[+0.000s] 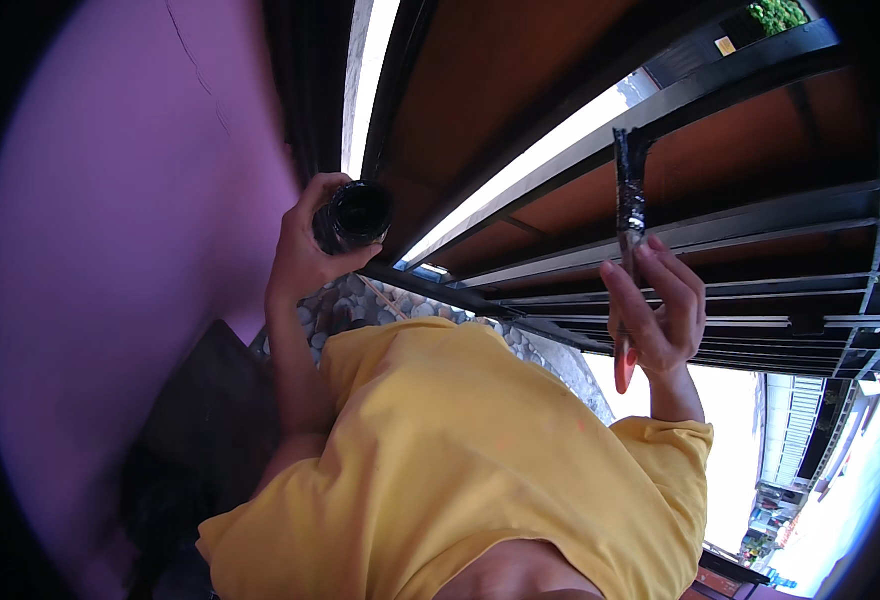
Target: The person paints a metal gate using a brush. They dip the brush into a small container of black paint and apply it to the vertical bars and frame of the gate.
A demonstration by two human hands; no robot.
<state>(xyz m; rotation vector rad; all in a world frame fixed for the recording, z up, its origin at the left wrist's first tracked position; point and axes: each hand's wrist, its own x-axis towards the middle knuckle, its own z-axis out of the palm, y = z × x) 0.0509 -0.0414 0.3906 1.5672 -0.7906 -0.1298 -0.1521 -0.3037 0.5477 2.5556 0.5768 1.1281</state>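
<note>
My left hand [305,235] is wrapped round a small dark jar [358,213], its open mouth showing a black inside. How full it is I cannot make out. Over on the right, my right hand [665,305] grips a paintbrush [631,200] by its handle, whose end is orange-red. The brush stands bristles up, and black, wet-looking paint coats the bristles and the metal band. Behind the brush is a gate [580,205] of dark metal bars with brown panels; whether the bristles touch it I cannot tell.
A pink-purple wall [130,200] with a thin crack rises close on my left. Rounded stones [345,305] cover the ground below the jar. Something dark and flat [210,400] leans by the wall. Bright daylight comes through gaps in the gate.
</note>
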